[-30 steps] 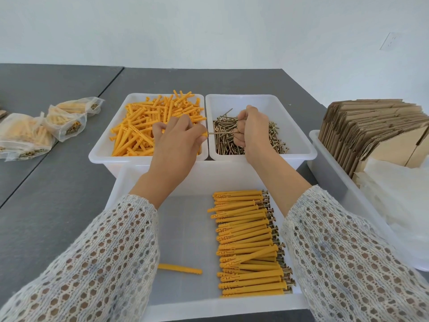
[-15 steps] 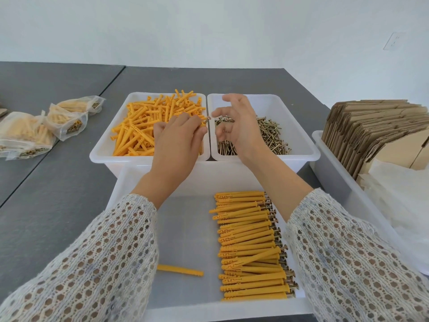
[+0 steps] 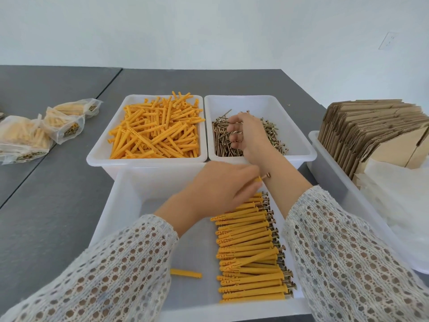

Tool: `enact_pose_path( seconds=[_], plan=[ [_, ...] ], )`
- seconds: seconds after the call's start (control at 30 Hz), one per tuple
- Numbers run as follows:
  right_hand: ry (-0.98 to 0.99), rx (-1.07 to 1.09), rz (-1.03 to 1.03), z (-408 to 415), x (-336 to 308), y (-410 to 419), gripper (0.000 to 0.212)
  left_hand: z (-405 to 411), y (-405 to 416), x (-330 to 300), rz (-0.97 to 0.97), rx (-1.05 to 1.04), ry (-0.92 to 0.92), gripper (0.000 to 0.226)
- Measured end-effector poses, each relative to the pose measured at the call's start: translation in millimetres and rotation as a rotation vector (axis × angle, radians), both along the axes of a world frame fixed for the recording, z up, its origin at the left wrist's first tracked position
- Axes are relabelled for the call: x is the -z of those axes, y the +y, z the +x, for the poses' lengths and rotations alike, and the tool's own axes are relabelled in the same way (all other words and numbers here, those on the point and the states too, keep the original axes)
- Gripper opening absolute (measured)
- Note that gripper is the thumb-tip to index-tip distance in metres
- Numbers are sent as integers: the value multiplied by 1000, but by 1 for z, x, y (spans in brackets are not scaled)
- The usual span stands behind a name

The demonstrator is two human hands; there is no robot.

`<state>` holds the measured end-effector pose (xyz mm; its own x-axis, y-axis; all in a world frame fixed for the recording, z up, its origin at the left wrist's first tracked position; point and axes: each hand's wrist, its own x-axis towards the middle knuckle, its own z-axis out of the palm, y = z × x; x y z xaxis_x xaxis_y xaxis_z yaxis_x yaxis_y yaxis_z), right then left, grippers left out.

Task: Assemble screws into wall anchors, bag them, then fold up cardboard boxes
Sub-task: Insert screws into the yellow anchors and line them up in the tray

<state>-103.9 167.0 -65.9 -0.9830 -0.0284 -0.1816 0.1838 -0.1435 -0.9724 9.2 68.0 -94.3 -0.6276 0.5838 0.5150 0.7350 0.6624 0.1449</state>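
Holding an assembled anchor (image 3: 261, 178) with its screw head showing, the left hand (image 3: 218, 189) curls its fingers round it above the row of finished anchors (image 3: 249, 252) in the near bin (image 3: 130, 205). Reaching into the screw bin (image 3: 297, 135), the right hand (image 3: 246, 135) has fingers loosely bent over the screws (image 3: 274, 135), seemingly gripping none, beside the bin of loose anchors (image 3: 155, 133).

Loose orange plastic wall anchors (image 3: 154, 131) lie heaped in the white plastic bin (image 3: 99, 156) at the grey desk's far edge; brass-coloured metal screws (image 3: 274, 135) lie piled in the twin bin (image 3: 301, 145) just right of it. Assembled anchors with screw heads pointing right (image 3: 250, 252) lie stacked in a neat row along the right side of the near white tray (image 3: 130, 196). Flattened brown cardboard boxes (image 3: 366, 131) stand on edge at the desk's right edge.
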Motion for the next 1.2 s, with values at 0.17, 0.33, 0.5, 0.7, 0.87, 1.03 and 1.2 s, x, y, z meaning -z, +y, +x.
enact_pose_path(
  seconds=[0.17, 0.33, 0.5, 0.7, 0.87, 1.03, 1.2],
  plan=[
    [-55, -15, -85, -3, 2, 5, 20, 2, 8, 11, -83, 27, -99, 32],
    [-79, -43, -56, -4, 1, 5, 18, 1, 9, 14, -181, 44, -183, 36],
    [-76, -70, -20, -4, 1, 5, 18, 9, 19, 20, -280, 91, -252, 40],
    [-67, -93, 20, -5, 2, 5, 17, 20, 32, 22, -335, 186, -283, 42],
    [-13, -75, 170, -7, 5, 0, 20, 13, 27, 15, -268, 102, -201, 39],
    [267, -74, 660, -10, 19, -7, 28, -10, -7, -4, 14, -74, -22, 30],
    [250, -341, 1057, -7, 18, -12, 19, -22, -38, -15, 149, -313, 209, 29]
  ],
)
